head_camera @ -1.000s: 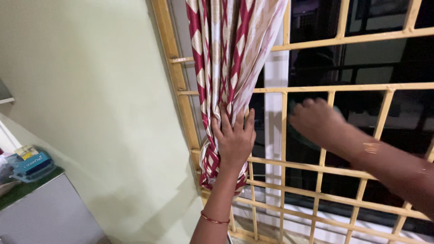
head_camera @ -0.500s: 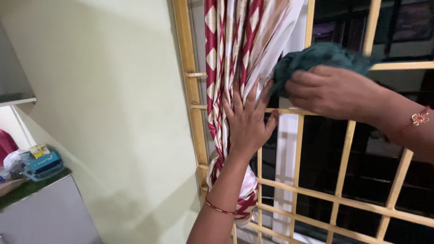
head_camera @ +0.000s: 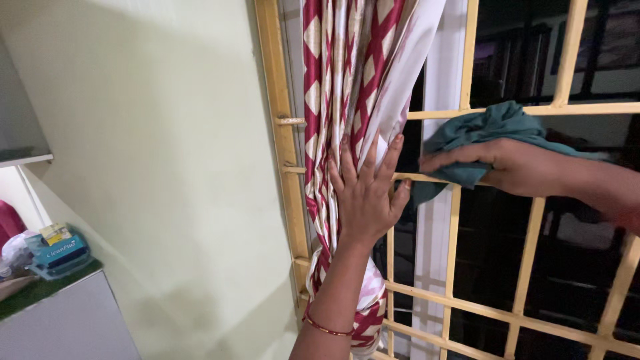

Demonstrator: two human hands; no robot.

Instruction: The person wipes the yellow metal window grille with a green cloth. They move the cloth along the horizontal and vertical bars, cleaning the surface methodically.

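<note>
Teal-green cloth [head_camera: 477, 130], crumpled, lying against a horizontal bar of the yellow-painted window grille [head_camera: 533, 109], with one corner hanging below the bar next down. Pressing on it from the front: right hand [head_camera: 517, 167], reaching in from the right edge of the view, fingers [head_camera: 453, 160] stretched out leftward, lying close together and clamped on the lower fold of the cloth, pinning it to the bar. Cannot tell whether the thumb is wrapping round behind.

Just to the left, pushing flat against the gathered curtain [head_camera: 347, 87]: left hand [head_camera: 365, 197], palm on the fabric, fingers [head_camera: 392, 157] spread apart and pointing up, gripping nothing, merely holding the folds aside toward the window frame. Thin red bangle [head_camera: 327, 327] circling that wrist low in the view. Curtain patterned in dark red and cream diamonds, bunched into a narrow column, hanging down over the left part of the grille and ending in a knot-like bundle near the bottom edge.

Hands near each other yet apart, with a white vertical window post [head_camera: 443, 67] showing between them behind the grille. Dark glass beyond the bars.

Pale green wall [head_camera: 153, 133] filling the left half. Down in the left corner, a grey cabinet [head_camera: 67, 320] topped with a green mat, carrying a teal plastic box [head_camera: 59, 253].
</note>
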